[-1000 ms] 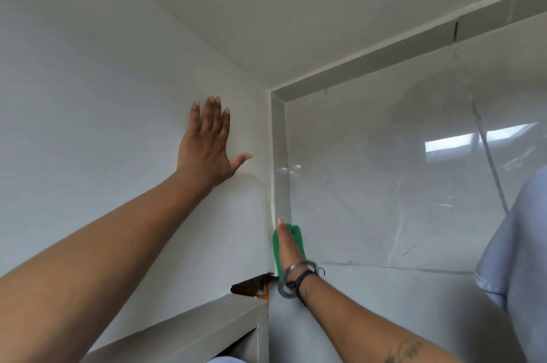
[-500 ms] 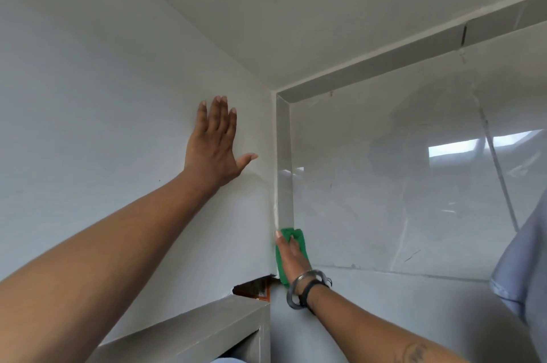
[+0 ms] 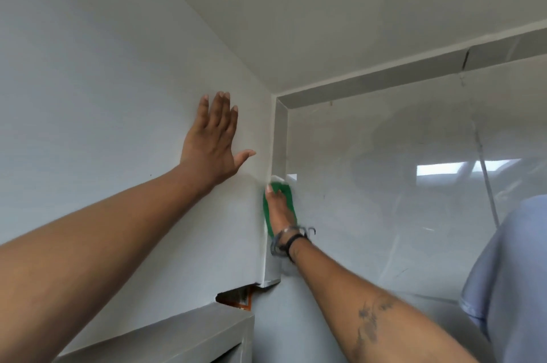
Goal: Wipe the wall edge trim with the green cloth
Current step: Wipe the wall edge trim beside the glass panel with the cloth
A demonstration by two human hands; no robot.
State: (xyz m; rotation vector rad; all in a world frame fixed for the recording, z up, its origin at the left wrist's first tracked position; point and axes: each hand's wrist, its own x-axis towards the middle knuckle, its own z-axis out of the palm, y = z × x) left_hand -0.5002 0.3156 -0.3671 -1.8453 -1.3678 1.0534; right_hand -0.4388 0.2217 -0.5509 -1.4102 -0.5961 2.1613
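A grey vertical edge trim [image 3: 280, 137] runs down the corner where the white wall meets the glossy tiled wall. My right hand [image 3: 279, 208] presses a green cloth [image 3: 285, 189] flat against this trim, about halfway down its visible length, with bracelets on the wrist. The cloth shows above and beside my fingers; the rest is hidden under the hand. My left hand [image 3: 213, 140] lies flat and open on the white wall, to the left of the trim and a little higher.
A horizontal grey trim [image 3: 414, 78] runs along the ceiling line to the right. Below the vertical trim's lower end is a broken hole [image 3: 233, 299] in the wall, above a grey ledge [image 3: 177, 333]. The glossy tiles [image 3: 384, 185] reflect a window.
My right hand has slid the green cloth upward along the vertical trim. The left hand has stayed flat on the wall.
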